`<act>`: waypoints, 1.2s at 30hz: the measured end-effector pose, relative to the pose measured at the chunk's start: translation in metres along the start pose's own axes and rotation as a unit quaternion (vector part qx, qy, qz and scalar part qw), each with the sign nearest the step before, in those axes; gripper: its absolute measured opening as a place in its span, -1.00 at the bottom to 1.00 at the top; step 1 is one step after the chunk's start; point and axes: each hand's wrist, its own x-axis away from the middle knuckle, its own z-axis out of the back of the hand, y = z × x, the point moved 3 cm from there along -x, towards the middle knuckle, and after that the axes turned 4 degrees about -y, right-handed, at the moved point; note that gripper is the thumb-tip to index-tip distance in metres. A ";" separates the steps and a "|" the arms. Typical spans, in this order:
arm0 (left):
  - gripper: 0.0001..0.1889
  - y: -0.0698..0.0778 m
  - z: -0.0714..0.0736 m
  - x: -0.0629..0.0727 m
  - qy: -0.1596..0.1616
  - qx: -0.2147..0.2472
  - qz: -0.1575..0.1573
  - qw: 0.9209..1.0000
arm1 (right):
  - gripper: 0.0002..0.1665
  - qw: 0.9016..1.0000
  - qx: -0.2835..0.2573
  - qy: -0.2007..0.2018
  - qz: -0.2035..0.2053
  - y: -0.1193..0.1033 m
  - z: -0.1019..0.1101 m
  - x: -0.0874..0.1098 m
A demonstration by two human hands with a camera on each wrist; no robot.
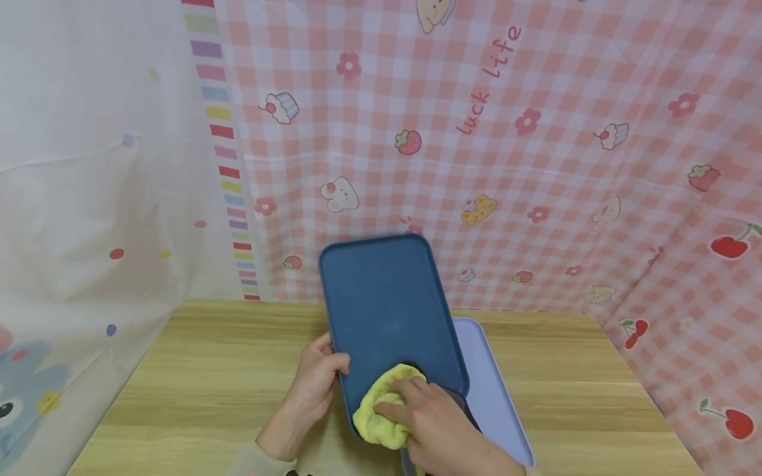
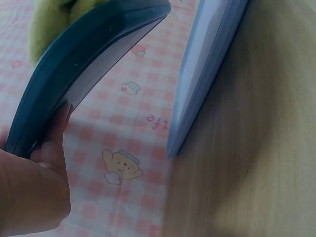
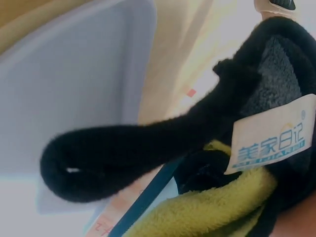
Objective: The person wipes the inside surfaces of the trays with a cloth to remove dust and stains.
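A dark blue rectangular tray (image 1: 387,297) is held up at a tilt, its inner face toward the head camera. My left hand (image 1: 315,373) grips it by the left edge, thumb on the inner side; in the left wrist view the other fingers lie behind the tray's rim (image 2: 64,69). On the tray's lower end my right hand (image 1: 440,426) holds a bunched yellow cleaning cloth (image 1: 381,423) against the surface. The right wrist view shows the cloth's grey side, its black edging, a black hanging loop (image 3: 113,153) and a white label (image 3: 271,136).
A lavender tray (image 1: 497,396) lies on the wooden table (image 1: 220,383), to the right of and partly behind the blue tray. Pink checked fabric (image 1: 381,99) hangs at the back and right, white printed fabric (image 1: 89,198) at the left.
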 end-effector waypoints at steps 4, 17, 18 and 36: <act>-0.32 0.000 -0.001 0.000 -0.004 -0.005 0.003 1.000 | -0.29 1.000 0.010 0.004 -0.005 0.001 0.003 -0.006; -0.26 0.001 -0.002 -0.001 -0.021 -0.012 0.007 1.000 | -0.27 0.999 0.029 0.040 -0.010 0.006 0.010 -0.025; -0.26 0.001 -0.002 -0.001 -0.023 -0.011 0.007 1.000 | -0.27 0.999 0.028 0.041 -0.010 0.007 0.011 -0.026; -0.29 0.004 0.001 0.002 -0.024 -0.027 0.001 0.999 | -0.29 0.997 0.044 0.058 0.004 0.016 0.024 -0.046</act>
